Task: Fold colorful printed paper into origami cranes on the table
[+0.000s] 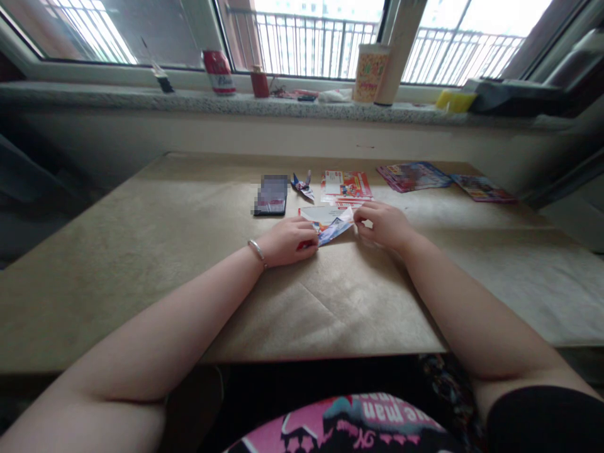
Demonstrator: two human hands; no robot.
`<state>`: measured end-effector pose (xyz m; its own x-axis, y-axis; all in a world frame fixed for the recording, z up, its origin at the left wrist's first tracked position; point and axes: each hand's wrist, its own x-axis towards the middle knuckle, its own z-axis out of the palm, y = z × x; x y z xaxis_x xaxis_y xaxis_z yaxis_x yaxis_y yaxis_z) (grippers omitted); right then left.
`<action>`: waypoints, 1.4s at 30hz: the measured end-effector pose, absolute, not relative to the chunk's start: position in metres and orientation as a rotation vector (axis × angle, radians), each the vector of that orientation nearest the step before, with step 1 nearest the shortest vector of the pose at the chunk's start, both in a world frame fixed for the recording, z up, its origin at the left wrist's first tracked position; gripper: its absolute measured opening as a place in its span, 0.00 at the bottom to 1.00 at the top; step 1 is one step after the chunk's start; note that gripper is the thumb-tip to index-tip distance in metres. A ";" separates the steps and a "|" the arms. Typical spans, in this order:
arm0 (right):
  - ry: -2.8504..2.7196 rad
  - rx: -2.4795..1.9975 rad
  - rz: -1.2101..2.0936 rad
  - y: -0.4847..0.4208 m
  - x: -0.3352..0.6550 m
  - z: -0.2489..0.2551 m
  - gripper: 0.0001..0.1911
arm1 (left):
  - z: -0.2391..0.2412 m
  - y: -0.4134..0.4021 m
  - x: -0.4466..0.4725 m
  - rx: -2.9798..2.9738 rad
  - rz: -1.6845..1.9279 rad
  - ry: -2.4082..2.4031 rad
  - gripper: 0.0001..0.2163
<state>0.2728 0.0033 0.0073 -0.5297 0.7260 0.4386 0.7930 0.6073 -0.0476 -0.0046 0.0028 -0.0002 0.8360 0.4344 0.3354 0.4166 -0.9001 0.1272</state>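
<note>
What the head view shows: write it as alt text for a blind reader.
A person's left hand rests on one end of a printed paper on a table, the right hand at its other end. Beyond lie a phone, a folded paper shape and printed leaflets, with a red can and a patterned cup on the windowsill.

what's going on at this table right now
Someone at a table is handling a partly folded piece of printed paper. The left hand covers its left end, and the right hand is at its right end. Just beyond lie a phone and a small paper figure, with printed sheets farther right.
</note>
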 end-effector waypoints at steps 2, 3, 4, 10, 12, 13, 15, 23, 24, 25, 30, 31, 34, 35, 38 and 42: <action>-2.409 -1.267 -0.225 0.004 0.272 0.005 0.06 | 0.000 0.002 -0.005 2.920 0.567 0.683 0.07; -2.411 -1.290 -0.229 0.004 0.271 0.003 0.06 | 0.000 0.002 -0.005 2.909 0.571 0.702 0.08; -2.420 -1.307 -0.228 0.005 0.270 0.002 0.07 | -0.001 0.002 -0.005 2.903 0.563 0.724 0.09; -2.510 -1.309 -0.100 0.004 0.262 0.000 0.11 | -0.004 0.006 -0.006 2.847 0.375 0.991 0.19; -2.523 -1.324 -0.082 0.003 0.260 0.000 0.12 | -0.003 0.006 -0.005 2.823 0.320 1.089 0.21; -2.529 -1.332 -0.084 0.004 0.259 -0.001 0.13 | -0.002 0.007 -0.005 2.818 0.294 1.108 0.22; -2.531 -1.344 -0.105 0.005 0.259 -0.002 0.15 | 0.001 0.007 -0.004 2.834 0.266 1.087 0.22; -2.516 -1.495 -0.136 0.014 0.265 -0.013 0.24 | -0.001 0.005 -0.005 2.902 0.459 0.841 0.15; -2.513 -1.515 -0.136 0.014 0.266 -0.014 0.25 | -0.001 0.005 -0.005 2.909 0.468 0.791 0.15; -2.509 -1.528 -0.135 0.014 0.265 -0.014 0.26 | -0.002 0.004 -0.005 2.917 0.467 0.749 0.15; -2.467 -1.470 -0.140 0.008 0.260 -0.011 0.25 | -0.003 0.004 -0.005 2.909 0.385 0.745 0.17; -2.469 -1.434 -0.137 0.006 0.258 -0.009 0.23 | -0.003 0.004 -0.005 2.908 0.371 0.759 0.17; -2.488 -1.323 -0.125 0.000 0.250 -0.006 0.17 | -0.003 0.004 -0.005 2.934 0.349 0.778 0.17; -2.495 -1.290 -0.123 -0.003 0.247 -0.005 0.16 | -0.003 0.003 -0.004 2.951 0.353 0.783 0.17; -2.517 -1.235 -0.117 -0.007 0.241 -0.003 0.16 | -0.003 0.001 -0.003 3.001 0.390 0.793 0.17; -2.492 -1.337 -0.172 -0.006 0.241 -0.006 0.17 | 0.000 -0.002 -0.001 3.000 0.433 0.754 0.16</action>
<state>0.2409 -0.0063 -0.0058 -0.5181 0.7921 0.3227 0.8289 0.5581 -0.0391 -0.0010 -0.0022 -0.0001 0.8450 0.4662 0.2618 0.4613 -0.8833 0.0841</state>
